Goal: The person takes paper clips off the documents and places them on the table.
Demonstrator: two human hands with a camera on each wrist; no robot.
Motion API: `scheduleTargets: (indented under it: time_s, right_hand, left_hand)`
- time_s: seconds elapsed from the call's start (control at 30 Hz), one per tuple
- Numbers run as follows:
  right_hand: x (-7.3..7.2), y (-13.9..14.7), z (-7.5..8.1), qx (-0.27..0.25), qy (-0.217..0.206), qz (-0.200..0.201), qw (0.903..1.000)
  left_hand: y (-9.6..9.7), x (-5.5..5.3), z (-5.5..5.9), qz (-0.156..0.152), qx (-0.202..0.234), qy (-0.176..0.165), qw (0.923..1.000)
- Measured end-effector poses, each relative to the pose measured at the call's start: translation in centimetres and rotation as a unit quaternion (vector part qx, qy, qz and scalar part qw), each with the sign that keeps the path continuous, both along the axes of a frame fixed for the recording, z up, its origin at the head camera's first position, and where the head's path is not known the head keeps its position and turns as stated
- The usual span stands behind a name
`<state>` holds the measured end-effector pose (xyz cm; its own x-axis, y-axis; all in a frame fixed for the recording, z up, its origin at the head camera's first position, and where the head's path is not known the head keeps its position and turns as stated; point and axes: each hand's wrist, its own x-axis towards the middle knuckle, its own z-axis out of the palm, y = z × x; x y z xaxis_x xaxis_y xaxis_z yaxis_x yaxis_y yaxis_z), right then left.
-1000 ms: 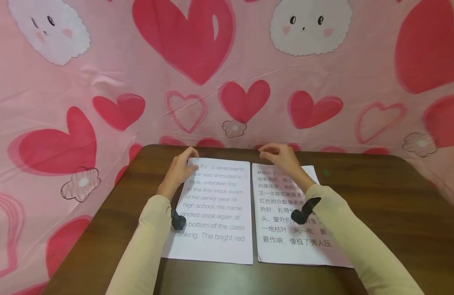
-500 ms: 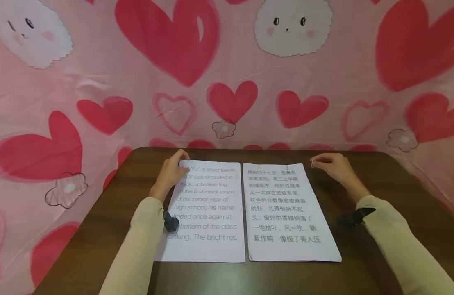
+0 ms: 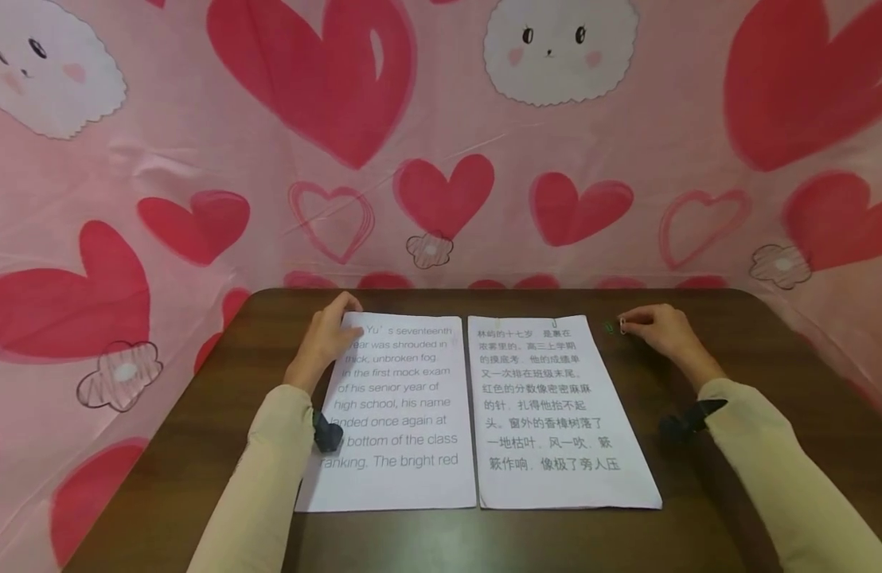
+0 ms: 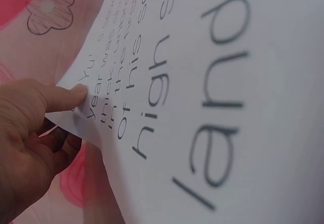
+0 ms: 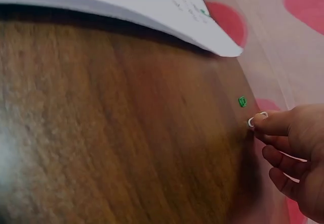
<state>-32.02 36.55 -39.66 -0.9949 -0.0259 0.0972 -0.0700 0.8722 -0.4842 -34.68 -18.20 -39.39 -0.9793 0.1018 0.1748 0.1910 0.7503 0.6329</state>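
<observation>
My left hand [image 3: 325, 341] pinches the top left corner of a stack of white sheets printed in English [image 3: 398, 398]. In the left wrist view the thumb lies on top of the paper [image 4: 202, 107] and the other fingers are beneath it. To the right of the papers, my right hand [image 3: 666, 338] holds a small white paper clip [image 5: 251, 122] between thumb and forefinger, low over the table. A green paper clip [image 5: 242, 101] lies on the wood just left of those fingertips. A second stack, printed in Chinese [image 3: 548, 398], lies between the hands; a clip [image 3: 554, 324] shows on its top edge.
Both stacks lie side by side on a dark wooden table [image 3: 570, 541], a narrow gap between them. Behind the table's far edge hangs a pink cloth [image 3: 269, 103] with hearts. A faint yellowish mark [image 3: 501, 323] shows at the Chinese stack's top edge.
My right hand has moved right from the Chinese stack's top edge, still pinching the white paper clip, and lowered beside the green one. My left hand keeps its grip on the English stack's corner.
</observation>
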Motion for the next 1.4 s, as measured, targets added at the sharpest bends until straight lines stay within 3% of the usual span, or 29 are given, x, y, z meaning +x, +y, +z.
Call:
scheduleTargets:
  time_s: [0.37,0.6,0.87,1.03,1.23,1.4]
  right_hand:
    - [-0.2,0.3,-0.3,-0.028,0.027,-0.024,0.999]
    - [-0.1,-1.1,0.5,-0.044,0.064,-0.041,0.9962]
    - [-0.1,-3.6,1.7,-0.062,0.095,-0.015,0.9934]
    - [-0.3,-4.8,2.2,-0.069,0.111,0.003,0.9914]
    - [-1.1,-6.3,1.6,-0.061,0.083,0.041,0.9938]
    - [-1.8,-7.7,0.6,-0.053,0.071,0.079,0.993]
  left_hand:
    - [0.1,-0.2,0.0,-0.002,-0.001,0.002,1.0]
    - [0.2,-0.1,0.5,0.006,-0.009,-0.001,0.9999]
    - [0.7,-0.6,0.7,-0.017,-0.044,0.07,0.9965]
    - [3.2,-0.8,1.5,-0.042,-0.057,0.087,0.9937]
    - [8.2,-0.9,2.4,-0.092,-0.016,0.052,0.9943]
    - [11.9,-1.2,2.0,-0.126,-0.01,0.019,0.9918]
